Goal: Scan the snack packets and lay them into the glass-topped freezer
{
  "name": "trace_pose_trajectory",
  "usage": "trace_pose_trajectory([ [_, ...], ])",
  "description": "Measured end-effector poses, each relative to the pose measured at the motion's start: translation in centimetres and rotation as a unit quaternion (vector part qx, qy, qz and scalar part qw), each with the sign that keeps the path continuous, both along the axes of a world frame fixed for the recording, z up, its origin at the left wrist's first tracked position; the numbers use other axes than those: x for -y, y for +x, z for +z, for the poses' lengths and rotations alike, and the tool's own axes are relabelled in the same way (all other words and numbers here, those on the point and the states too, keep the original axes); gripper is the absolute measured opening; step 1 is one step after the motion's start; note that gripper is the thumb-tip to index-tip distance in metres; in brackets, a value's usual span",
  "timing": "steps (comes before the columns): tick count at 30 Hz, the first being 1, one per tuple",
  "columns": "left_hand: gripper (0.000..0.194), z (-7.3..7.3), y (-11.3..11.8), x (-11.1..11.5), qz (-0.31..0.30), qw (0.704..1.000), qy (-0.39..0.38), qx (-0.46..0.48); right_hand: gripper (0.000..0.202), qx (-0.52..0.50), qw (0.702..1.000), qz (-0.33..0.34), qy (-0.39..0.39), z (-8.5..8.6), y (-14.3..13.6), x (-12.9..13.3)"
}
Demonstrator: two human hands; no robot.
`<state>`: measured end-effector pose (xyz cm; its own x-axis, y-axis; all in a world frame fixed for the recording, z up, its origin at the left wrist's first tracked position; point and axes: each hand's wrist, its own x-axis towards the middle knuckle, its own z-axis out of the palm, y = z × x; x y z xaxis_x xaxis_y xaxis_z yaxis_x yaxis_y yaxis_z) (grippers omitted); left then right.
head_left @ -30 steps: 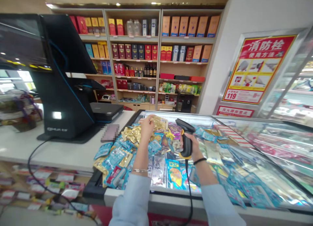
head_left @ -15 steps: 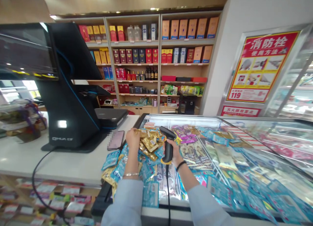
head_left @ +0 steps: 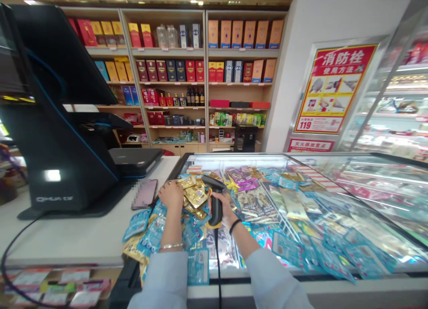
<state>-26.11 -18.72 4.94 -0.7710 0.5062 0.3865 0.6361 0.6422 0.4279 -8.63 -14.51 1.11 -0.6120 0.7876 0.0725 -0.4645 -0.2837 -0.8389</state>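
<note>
My right hand (head_left: 224, 209) is wrapped round the handle of a black and yellow barcode scanner (head_left: 216, 206), whose head points left over the packets. A pile of gold packets (head_left: 195, 195) lies on the glass top of a freezer. At the pile's left edge is my left hand (head_left: 171, 194), with fingers bent down on or beside the packets; whether it grips one cannot be made out. Blue packets (head_left: 152, 233) lie under and around my left forearm. A phone (head_left: 145, 194) rests on the counter to the left.
A black checkout terminal (head_left: 67, 166) stands on the white counter (head_left: 83, 237) at left. More blue packets (head_left: 290, 251) and purple packets (head_left: 249, 183) lie on the freezer to the right. A cable (head_left: 218, 260) hangs from the scanner. Shelves of boxes stand behind.
The view has turned a little to the right. My left hand has moved to the left edge of the gold pile, its fingers now more spread. The scanner stays in my right hand.
</note>
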Motion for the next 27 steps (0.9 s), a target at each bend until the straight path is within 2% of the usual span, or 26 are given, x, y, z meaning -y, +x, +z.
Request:
trace_pose_trajectory([
  [9,0.037,0.07,-0.37,-0.03,0.000,1.000,0.011,0.014,0.038,-0.006,1.000,-0.002,-0.016,0.20,0.00,-0.20],
  [21,0.039,0.64,-0.46,0.22,-0.006,1.000,0.024,0.001,0.035,-0.007,1.000,-0.014,-0.014,-0.35,-0.15,-0.43],
  [27,0.040,0.65,-0.53,0.34,-0.011,1.000,0.006,0.021,0.032,-0.013,1.000,-0.018,-0.008,-0.15,0.07,-0.75],
])
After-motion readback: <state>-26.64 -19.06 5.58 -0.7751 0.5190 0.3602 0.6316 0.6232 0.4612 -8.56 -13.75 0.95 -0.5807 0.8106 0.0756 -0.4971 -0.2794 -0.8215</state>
